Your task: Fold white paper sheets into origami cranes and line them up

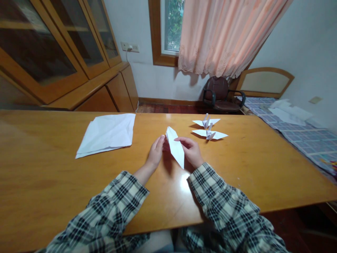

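A folded white paper (176, 147), long and narrow with pointed ends, is held tilted just above the table. My right hand (191, 150) pinches its right side, thumb and fingers closed on it. On the paper's upper left edge, my left hand (157, 150) has its fingers bunched together; part of them is hidden behind the paper. Two finished paper cranes, a rear one (205, 123) and a front one (210, 134), stand with wings spread to the right of my hands. Left of my hands lies a stack of white paper sheets (107, 135).
The wooden table (71, 189) spans the view. Behind it are a glass-fronted cabinet (105, 88) on the left, a pink curtain (221, 35) by the window, and a brown armchair (218, 92). A bed (297, 130) with a checked cover stands at the right.
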Tool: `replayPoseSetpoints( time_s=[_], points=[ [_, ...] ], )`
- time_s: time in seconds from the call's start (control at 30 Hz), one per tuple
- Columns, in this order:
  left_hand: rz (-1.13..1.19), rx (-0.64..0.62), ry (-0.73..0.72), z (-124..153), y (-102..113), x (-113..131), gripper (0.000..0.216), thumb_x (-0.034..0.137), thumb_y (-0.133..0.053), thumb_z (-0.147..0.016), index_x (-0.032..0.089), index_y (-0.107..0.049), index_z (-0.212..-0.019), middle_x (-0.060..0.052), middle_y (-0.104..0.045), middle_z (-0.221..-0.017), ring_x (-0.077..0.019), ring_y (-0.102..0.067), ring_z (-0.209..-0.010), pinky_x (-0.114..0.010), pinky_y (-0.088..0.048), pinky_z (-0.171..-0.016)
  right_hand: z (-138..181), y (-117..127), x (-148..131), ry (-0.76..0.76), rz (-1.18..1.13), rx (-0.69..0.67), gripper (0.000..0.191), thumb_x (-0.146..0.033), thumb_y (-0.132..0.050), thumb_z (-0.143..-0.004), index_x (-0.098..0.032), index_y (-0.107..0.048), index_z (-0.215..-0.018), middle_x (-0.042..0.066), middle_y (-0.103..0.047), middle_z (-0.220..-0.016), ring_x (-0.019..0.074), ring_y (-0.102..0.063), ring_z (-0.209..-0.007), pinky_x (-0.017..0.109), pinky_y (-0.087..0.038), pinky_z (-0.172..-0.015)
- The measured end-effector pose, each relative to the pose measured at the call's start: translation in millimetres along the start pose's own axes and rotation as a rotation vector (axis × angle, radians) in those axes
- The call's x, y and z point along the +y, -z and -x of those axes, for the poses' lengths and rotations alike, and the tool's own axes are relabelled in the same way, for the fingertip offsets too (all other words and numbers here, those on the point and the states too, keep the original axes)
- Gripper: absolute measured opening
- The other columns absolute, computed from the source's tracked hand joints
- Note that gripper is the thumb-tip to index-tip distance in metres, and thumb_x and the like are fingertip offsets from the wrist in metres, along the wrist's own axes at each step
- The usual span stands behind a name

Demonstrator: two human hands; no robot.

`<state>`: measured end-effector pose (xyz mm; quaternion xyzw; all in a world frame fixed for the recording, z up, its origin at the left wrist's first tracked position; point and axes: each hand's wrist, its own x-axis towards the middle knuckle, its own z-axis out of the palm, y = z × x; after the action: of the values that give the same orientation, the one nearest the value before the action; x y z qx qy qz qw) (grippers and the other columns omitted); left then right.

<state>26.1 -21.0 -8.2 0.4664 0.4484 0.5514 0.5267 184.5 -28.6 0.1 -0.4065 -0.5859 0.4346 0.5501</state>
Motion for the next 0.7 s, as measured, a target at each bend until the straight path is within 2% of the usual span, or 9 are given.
replayPoseSetpoints(
  time_s=[0.1,0.2,0.33,0.47,0.7],
  points=[
    [0.033,0.016,0.005,-1.6,1.0,0.1,0.051,0.058,-0.056,-0.083,0.020,-0.053,-0.117,-0.005,-0.069,-0.093,-0.0160,-0.065,-0.077,-0.026,-0.049,-0.067,0.3,-0.2,-2.0,0.040,0.135,-0.033,0.018,-0.032,-0.064,-0.083,-0.023,-0.074,-0.094,0.005,-0.073,-0.095,0.0170,-0.064,-0.080,0.032,-0.049,-0.073],
    [0.088,-0.024,0.035,-2.8,0.8,0.4,0.059,0.052,-0.065,-0.078,0.019,-0.046,-0.124,-0.004,-0.070,-0.086,-0.0169,-0.066,-0.071,-0.028,-0.049,-0.066,0.2,0.1,-4.5,0.090,0.231,-0.057,0.018,-0.027,-0.061,-0.083,-0.023,-0.074,-0.094,0.005,-0.074,-0.094,0.0165,-0.063,-0.076,0.031,-0.048,-0.070],
    [0.118,-0.032,0.037,-2.7,0.1,1.4,0.063,0.043,-0.070,-0.075,0.018,-0.044,-0.126,-0.002,-0.071,-0.078,-0.0167,-0.066,-0.065,-0.028,-0.049,-0.064,-0.8,1.3,-5.5,0.153,0.303,-0.091,0.020,-0.021,-0.059,-0.083,-0.025,-0.074,-0.095,0.005,-0.073,-0.095,0.0168,-0.062,-0.078,0.031,-0.048,-0.069],
    [0.114,-0.015,0.047,-1.6,0.4,3.5,0.065,0.041,-0.071,-0.074,0.017,-0.043,-0.128,0.000,-0.070,-0.073,-0.0152,-0.065,-0.062,-0.025,-0.048,-0.060,-1.9,1.8,-2.8,0.221,0.332,-0.107,0.021,-0.019,-0.059,-0.083,-0.026,-0.074,-0.095,0.006,-0.066,-0.099,0.0180,-0.059,-0.089,0.030,-0.049,-0.072],
    [0.122,-0.003,0.072,-1.4,1.0,5.7,0.068,0.036,-0.073,-0.071,0.015,-0.044,-0.129,-0.001,-0.070,-0.072,-0.0148,-0.064,-0.061,-0.024,-0.047,-0.060,-1.5,2.3,4.2,0.196,0.334,-0.201,0.028,-0.017,-0.063,-0.082,-0.029,-0.074,-0.105,0.006,-0.052,-0.105,0.0150,-0.054,-0.085,0.027,-0.048,-0.064]
  ],
)
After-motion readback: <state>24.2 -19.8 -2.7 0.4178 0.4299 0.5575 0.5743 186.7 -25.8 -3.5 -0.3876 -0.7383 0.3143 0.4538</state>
